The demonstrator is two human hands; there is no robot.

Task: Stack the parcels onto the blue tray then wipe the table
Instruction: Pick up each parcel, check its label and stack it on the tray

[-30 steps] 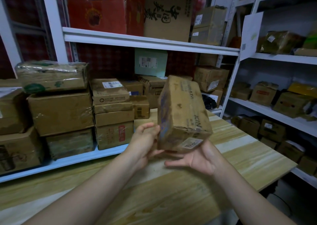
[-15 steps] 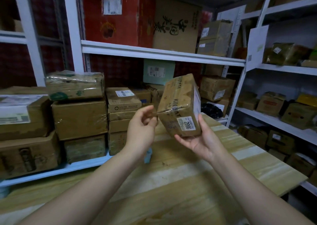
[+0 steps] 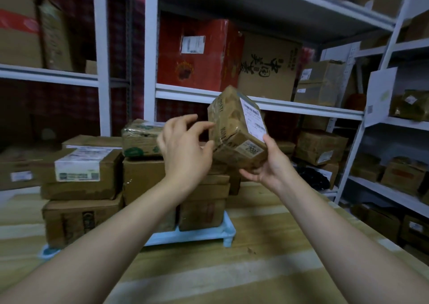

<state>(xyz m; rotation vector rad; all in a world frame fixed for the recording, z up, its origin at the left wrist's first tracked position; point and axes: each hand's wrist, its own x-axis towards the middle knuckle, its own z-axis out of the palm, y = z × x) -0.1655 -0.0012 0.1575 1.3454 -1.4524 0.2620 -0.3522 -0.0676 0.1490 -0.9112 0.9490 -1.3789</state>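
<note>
A brown taped parcel (image 3: 234,129) with white labels is held tilted in the air above the table, in front of the stack. My right hand (image 3: 269,164) grips its lower right corner from below. My left hand (image 3: 183,143) touches its left side with spread fingertips. Behind and below, several cardboard parcels (image 3: 88,171) are stacked on the light blue tray (image 3: 197,235), which rests on the wooden table (image 3: 243,269). My left forearm hides part of the tray's front edge.
White metal shelving (image 3: 255,99) packed with cardboard boxes rises behind the table and along the right side (image 3: 390,187). A red carton (image 3: 197,53) sits on the upper shelf. The table's right edge runs close to the right shelving.
The parcel has been lifted higher and turned so its large white label faces me. The view has swung left, which brings more of the stack and the tray into sight.
</note>
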